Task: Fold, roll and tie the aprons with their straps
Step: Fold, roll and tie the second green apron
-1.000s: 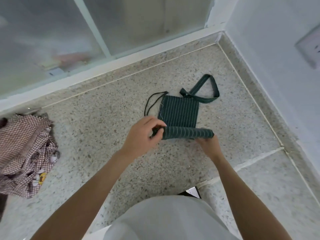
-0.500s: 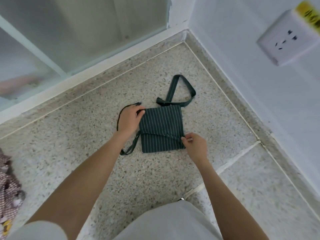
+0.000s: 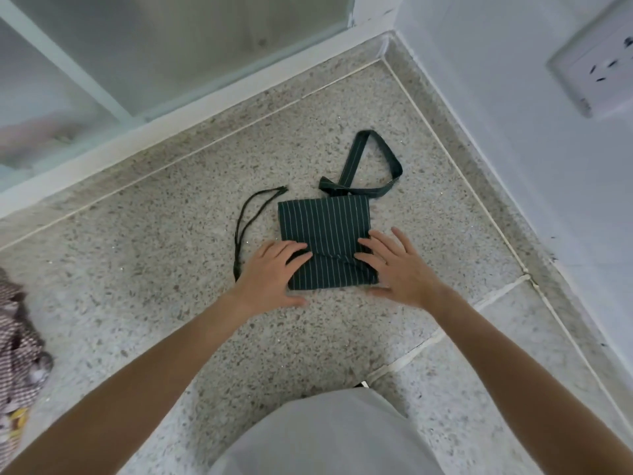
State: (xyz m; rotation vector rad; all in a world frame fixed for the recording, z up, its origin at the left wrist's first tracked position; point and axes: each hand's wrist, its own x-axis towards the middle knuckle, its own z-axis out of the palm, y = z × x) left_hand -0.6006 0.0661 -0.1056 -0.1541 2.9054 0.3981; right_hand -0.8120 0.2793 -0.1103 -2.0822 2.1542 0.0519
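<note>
Roll's undone: a second ago the near edge of the dark green pinstriped fabric apron (image 3: 325, 234) was a tight tube, now it lies flat again as a folded square on the speckled terrazzo floor (image 3: 171, 269), near the corner of the wall. My left hand (image 3: 270, 272) and right hand (image 3: 397, 265) both lie flat with fingers spread, pressing the near corners, gripping nothing. Wide green neck strap (image 3: 373, 162) loops off the far edge; thin black tie cords (image 3: 250, 217) trail left, no longer pinched. Looks like a reset: smoothing, then re-rolling; tying not yet started. Checked brown cloth pile (image 3: 17, 347) waits at far left.
</note>
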